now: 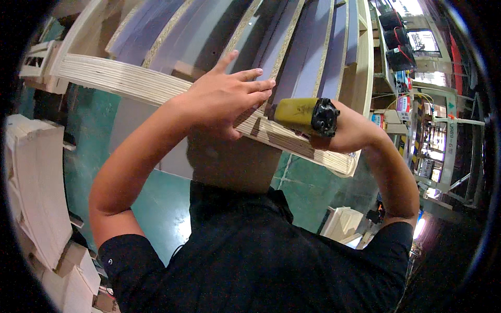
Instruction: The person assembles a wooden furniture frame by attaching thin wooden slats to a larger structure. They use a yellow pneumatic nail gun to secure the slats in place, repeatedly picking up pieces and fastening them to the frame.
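A wooden frame with a thick layered plywood edge lies before me, with several grey-purple boards set in it in a slanted row. My left hand rests over its near edge, fingers spread out toward the boards, holding nothing that I can see. To its right, my right hand is closed around a yellow tool with a black end cap, which looks like a nail gun. The tool sits over the frame's near edge, close to the right corner. My right fingers and the tool's nose are mostly hidden.
Pale stacked wooden pieces stand on the left, above a green floor. Another pale wooden piece lies low on the right. Beyond the frame's right side are black bins and a metal rack.
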Demonstrator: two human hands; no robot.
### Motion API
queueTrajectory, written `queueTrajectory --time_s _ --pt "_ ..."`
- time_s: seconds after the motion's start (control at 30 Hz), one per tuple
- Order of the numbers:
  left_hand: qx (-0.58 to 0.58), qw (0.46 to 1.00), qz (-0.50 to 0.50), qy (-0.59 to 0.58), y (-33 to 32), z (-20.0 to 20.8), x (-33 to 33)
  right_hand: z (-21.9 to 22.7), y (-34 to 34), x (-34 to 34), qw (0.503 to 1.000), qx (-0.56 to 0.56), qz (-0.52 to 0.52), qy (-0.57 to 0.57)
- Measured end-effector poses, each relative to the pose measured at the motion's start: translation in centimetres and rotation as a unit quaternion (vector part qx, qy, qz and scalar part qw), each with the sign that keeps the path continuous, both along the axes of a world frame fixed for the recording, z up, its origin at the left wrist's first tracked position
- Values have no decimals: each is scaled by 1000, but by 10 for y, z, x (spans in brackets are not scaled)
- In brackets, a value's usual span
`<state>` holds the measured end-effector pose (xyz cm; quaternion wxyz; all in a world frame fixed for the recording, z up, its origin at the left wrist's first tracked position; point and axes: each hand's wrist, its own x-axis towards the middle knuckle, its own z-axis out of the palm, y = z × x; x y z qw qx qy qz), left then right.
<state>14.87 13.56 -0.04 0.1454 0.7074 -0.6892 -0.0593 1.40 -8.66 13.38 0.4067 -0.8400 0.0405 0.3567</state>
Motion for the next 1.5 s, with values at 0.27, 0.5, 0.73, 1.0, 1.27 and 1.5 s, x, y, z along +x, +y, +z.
queueTrajectory --time_s 0.27,0.5,0.73,1.0,1.27,1.5 --pt "11 999 11 43 -1 -1 -1 -12 -1 11 997 10 62 -47" --pt "-7 999 13 37 2 2 0 -10 5 12 998 -2 51 -37" --pt "-4 999 16 35 1 -2 -1 -8 6 14 998 -34 46 -3" --pt "24 999 23 32 0 2 -2 -8 8 8 998 -37 43 -36" --pt "39 999 10 35 0 7 1 -7 5 3 996 -54 58 -32" --pt "-86 993 66 38 30 3 27 23 12 11 994 -81 -53 44"
